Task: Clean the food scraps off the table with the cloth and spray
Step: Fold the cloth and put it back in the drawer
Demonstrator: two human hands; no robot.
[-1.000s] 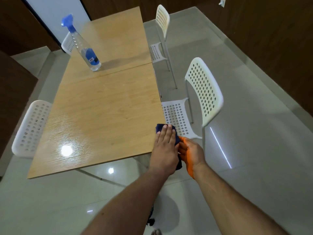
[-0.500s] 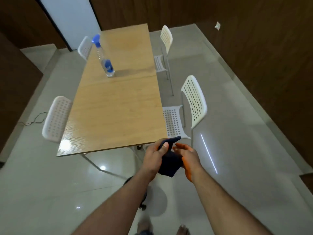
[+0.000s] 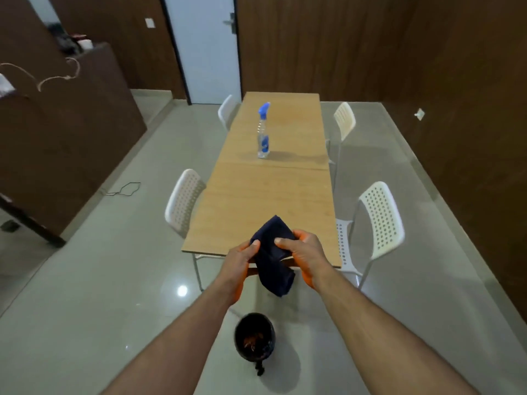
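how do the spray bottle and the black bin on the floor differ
The spray bottle stands upright on the table, far from the hands; the black bin sits on the floor near the person. The bottle is tall, slim and clear with a blue head; the bin is squat, round and dark. The bin holds scraps; the bottle's level is unclear. Neither is touched.

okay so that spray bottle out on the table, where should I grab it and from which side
Grip the spray bottle round its slim clear neck, just under the blue trigger head, where the fingers can probably wrap fully. It stands upright, alone, near the middle of the table, so a level reach from the near end looks unobstructed. Both the left hand and right hand hold the cloth; free one first.
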